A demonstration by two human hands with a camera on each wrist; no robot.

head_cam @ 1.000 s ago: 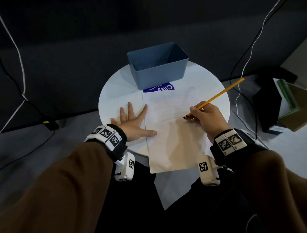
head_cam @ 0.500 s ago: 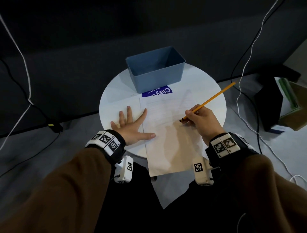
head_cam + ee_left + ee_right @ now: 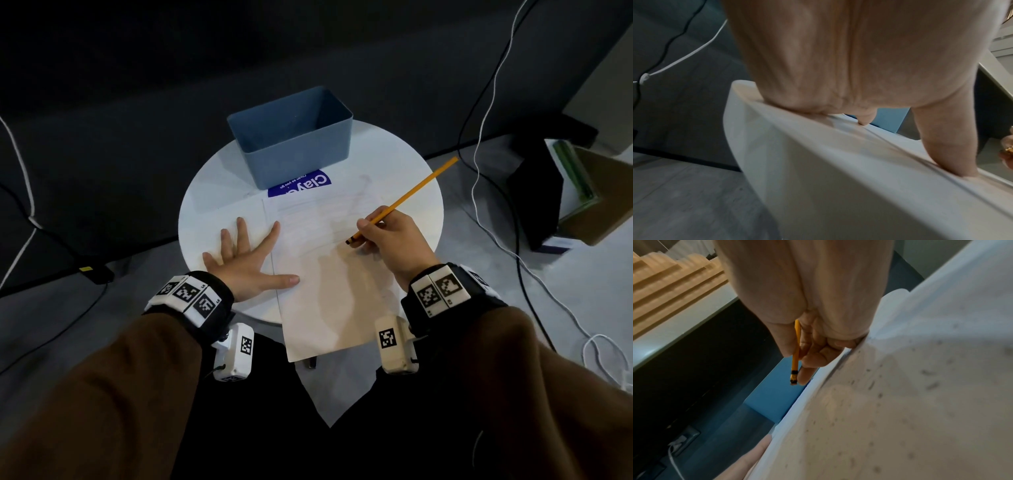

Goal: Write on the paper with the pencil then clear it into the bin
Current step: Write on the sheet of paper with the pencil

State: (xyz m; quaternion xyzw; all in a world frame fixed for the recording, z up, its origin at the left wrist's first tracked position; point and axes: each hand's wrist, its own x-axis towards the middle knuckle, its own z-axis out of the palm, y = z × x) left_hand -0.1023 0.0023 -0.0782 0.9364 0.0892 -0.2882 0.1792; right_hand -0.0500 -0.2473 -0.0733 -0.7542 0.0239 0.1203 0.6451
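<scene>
Over the last second the right hand (image 3: pixel 394 245) has drawn the pencil (image 3: pixel 404 198) leftward and nearer the body across the paper (image 3: pixel 329 291), while the left hand (image 3: pixel 245 262) has kept its place at the sheet's left edge. The right hand's fingers are curled round the lower part of the yellow pencil, pinching it in a writing grip; its dark tip points down toward the middle of the sheet, and the long shaft slants up and away to the right, past the table's edge. In the right wrist view the pencil (image 3: pixel 795 353) runs between thumb and fingers (image 3: pixel 807 368), and whether the tip touches the sheet cannot be told. The left hand lies flat with fingers spread wide, holding nothing: the palm and outer fingers rest on the round white table (image 3: pixel 212 205), the forefinger reaches the sheet's left edge, and the thumb lies on the paper. The left wrist view shows the palm (image 3: pixel 838 65) and thumb pressing down at the table's rim. The sheet lies lengthwise toward the person, its near end overhanging the table edge above the lap; faint lines show on its far half. Beyond the paper, at the table's far side, stands the blue rectangular bin (image 3: pixel 294 137), open at the top, with a blue printed label (image 3: pixel 301 183) lying between bin and sheet, partly tucked under both. Black and white cables (image 3: pixel 479 154) trail over the grey floor to the right.
</scene>
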